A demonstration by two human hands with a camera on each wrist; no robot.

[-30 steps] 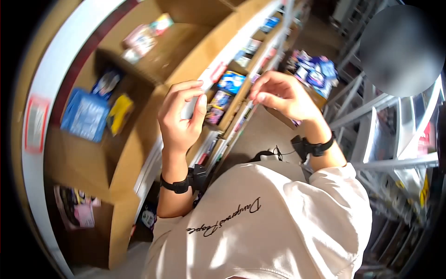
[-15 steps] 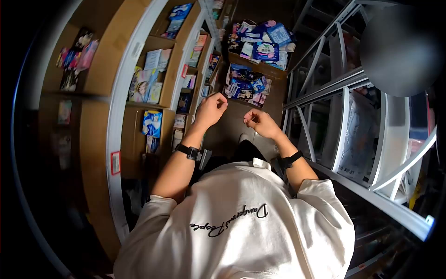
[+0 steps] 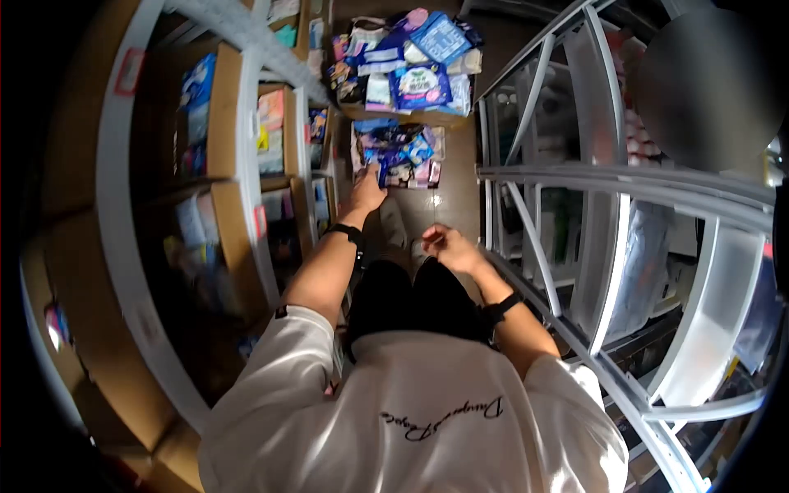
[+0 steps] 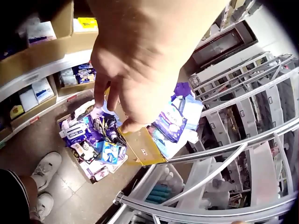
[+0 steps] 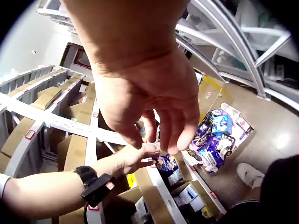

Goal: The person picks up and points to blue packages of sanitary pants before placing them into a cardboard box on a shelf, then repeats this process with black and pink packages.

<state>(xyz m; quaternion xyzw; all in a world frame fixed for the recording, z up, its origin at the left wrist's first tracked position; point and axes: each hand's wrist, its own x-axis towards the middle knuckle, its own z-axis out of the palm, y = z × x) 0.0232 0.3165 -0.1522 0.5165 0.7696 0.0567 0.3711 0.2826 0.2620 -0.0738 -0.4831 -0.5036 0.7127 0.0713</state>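
The head view is flanked by a shelving unit (image 3: 115, 172) on the person's left and a white metal rack (image 3: 612, 177) on the right. Cardboard bins (image 3: 227, 115) sit in the shelving unit; one has blue-and-white packs (image 3: 197, 82) in it, another pale and yellow ones. The rack carries translucent panels (image 3: 711, 316). On the floor ahead stands the larger box (image 4: 141, 148), heaped with blue and purple packets, among them a dark-blue bag (image 3: 422, 86) with a white label and a light-blue bag (image 3: 444, 38) behind it. Directly in front of it is the smaller box (image 5: 236, 149), filled with purple, black and pink packets and a bright-blue packet (image 4: 109, 152). The left hand (image 3: 369, 194) is at the near left edge of the smaller box, its fingers and thumb apart and pointing down; whether they touch a packet cannot be told. The right hand (image 3: 450, 249) hangs before the body, fingers loosely bent, thumb apart from them, holding nothing.

Half a second ago the left hand was closer in, beside the right; now that arm stretches forward to the smaller box. The right hand remains near the body. Both boxes appear as full as before.
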